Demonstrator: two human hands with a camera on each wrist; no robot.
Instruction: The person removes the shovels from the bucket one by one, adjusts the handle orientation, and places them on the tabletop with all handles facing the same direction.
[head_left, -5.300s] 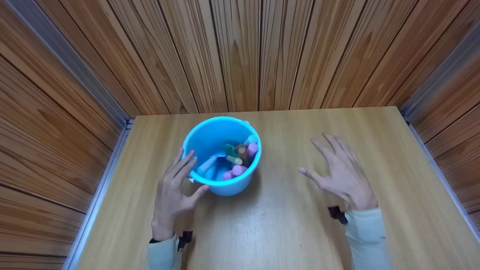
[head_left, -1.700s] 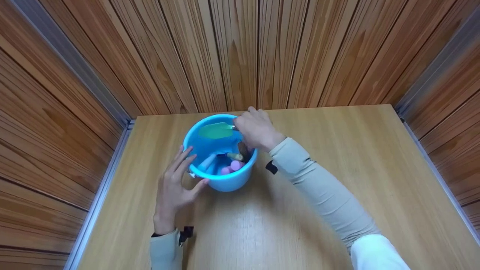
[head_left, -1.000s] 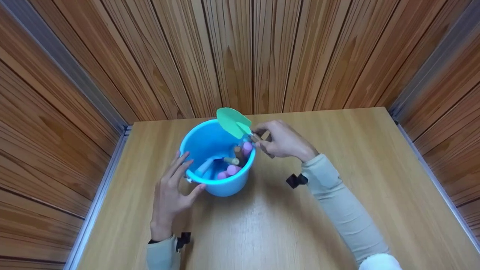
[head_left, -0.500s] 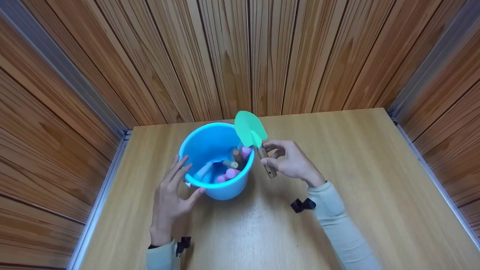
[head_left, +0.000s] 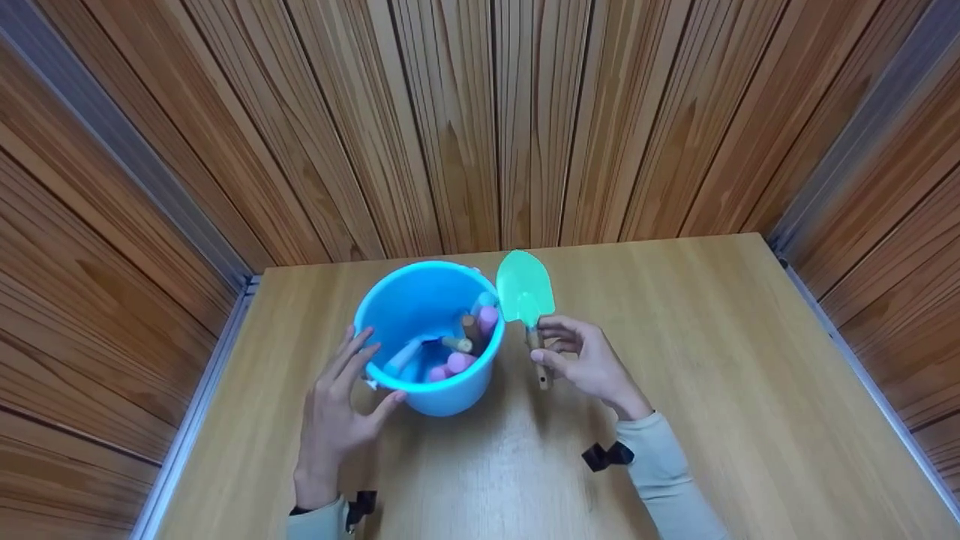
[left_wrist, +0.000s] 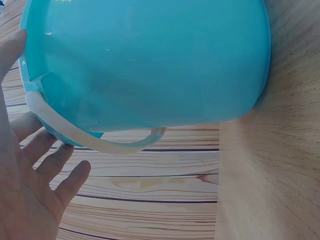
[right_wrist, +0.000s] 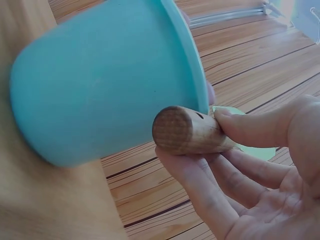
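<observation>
Now I'm watching the right hand (head_left: 594, 369) pinching one shovel (head_left: 523, 283) outside the bucket (head_left: 451, 403) (left hand (head_left: 328, 420) spread against it); other handles (head_left: 470, 327) are maybe waiting inside.

The round blue plastic bucket (left_wrist: 155, 60) looks smooth and glossy, the brown wooden handle (right_wrist: 192, 131) of the green-bladed trowel (head_left: 526, 304) matt, the light-brown wooden tabletop (head_left: 487, 480) faintly shiny.
</observation>
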